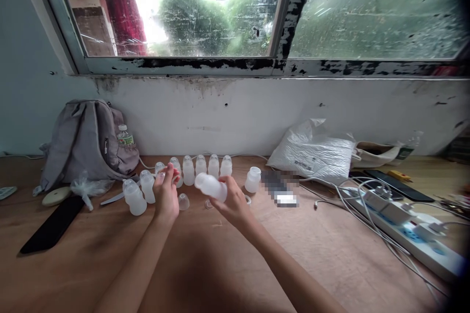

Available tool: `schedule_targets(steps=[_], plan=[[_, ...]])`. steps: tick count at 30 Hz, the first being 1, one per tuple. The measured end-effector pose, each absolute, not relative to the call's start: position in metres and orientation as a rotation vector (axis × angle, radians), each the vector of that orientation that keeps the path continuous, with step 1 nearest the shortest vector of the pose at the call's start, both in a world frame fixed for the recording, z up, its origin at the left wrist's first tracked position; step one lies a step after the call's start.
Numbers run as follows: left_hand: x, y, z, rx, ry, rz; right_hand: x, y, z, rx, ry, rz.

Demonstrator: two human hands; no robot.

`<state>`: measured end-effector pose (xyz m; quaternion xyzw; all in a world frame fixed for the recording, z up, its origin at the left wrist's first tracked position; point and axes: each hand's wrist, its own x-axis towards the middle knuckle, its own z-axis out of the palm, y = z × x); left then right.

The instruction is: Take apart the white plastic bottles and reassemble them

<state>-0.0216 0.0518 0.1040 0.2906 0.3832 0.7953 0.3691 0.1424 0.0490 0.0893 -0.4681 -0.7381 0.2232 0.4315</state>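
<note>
Bottle [211,186] held tilted, nearly on its side, above desk [227,254] middle; right hand [235,203] fingers wrapped round its base, mouth turned toward left hand [166,193]. Left fingers pinched on small cap [161,176], raised beside mouth. Row of bottles [200,166] near back edge; loose cap [183,201] below; backpack [88,142] back-left; power strip [407,230] right edge.

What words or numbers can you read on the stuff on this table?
None can be read.
White plastic bag: a small dark print, too blurred.
Water bottle in the backpack: green label, too small.
Patch beside the small bottles: pixelated.
The bottle in the right hand is plain; the left hand shows no writing.
</note>
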Motion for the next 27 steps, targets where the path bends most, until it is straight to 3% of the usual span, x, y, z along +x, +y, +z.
schedule_targets(steps=[5, 9, 13, 19, 23, 27], plan=[[-0.019, 0.044, 0.108, 1.089, 1.082, 1.614, 0.154, 0.058, 0.103, -0.912, -1.538, 1.176], [0.005, 0.037, 0.102, 1.187, 1.108, 1.392, 0.152, 0.056, 0.103, -0.845, -1.478, 1.311], [0.011, 0.037, 0.096, 1.231, 1.144, 1.413, 0.150, 0.057, 0.099, -0.792, -1.528, 1.341], [0.003, 0.041, 0.090, 1.465, 1.343, 1.360, 0.170, 0.071, 0.106, -0.998, -1.511, 0.791], [0.003, 0.043, 0.083, 1.619, 1.507, 1.228, 0.189, 0.083, 0.108, -1.065, -1.727, 0.589], [0.001, 0.048, 0.073, 1.710, 1.651, 1.183, 0.204, 0.104, 0.093, -1.195, -1.748, 0.051]])
